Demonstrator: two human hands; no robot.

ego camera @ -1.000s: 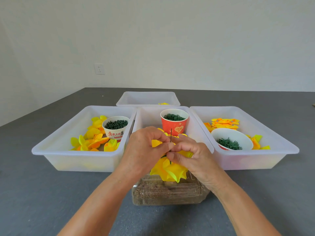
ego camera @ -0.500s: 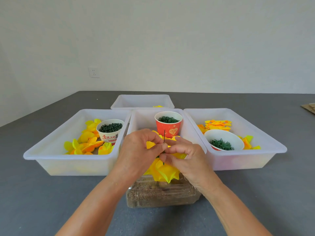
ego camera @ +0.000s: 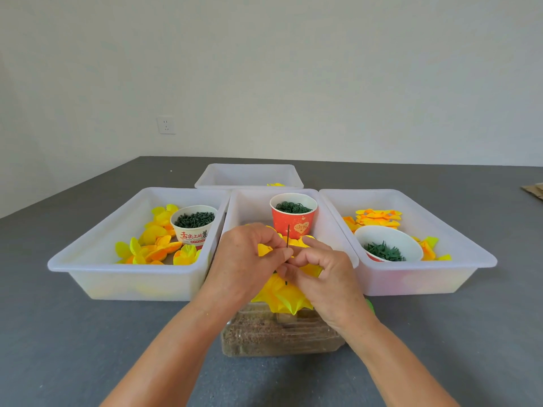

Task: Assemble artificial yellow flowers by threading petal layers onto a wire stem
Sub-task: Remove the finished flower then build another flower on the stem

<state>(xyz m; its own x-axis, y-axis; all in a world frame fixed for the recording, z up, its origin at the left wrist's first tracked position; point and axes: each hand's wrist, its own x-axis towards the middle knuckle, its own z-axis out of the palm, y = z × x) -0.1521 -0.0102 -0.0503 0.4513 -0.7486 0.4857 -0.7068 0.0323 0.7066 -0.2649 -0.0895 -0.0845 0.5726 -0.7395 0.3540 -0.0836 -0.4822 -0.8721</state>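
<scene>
A thin dark wire stem stands upright in front of the middle tray. Its tip rises above my fingers. My left hand and my right hand meet at the stem, and the fingertips of both pinch a yellow petal layer around it. Lower on the stem hangs a larger yellow flower, partly hidden by both hands. The stem's foot is hidden behind the flower, above a clear box of brown grains.
Three white trays stand side by side: the left tray holds yellow petals and a white cup of green parts, the middle one a red cup, the right tray orange petals and a white bowl. A fourth tray stands behind.
Both hands stay at the stem with the petal layer pinched between them. The fingers have shifted slightly; the view itself has moved a little.
</scene>
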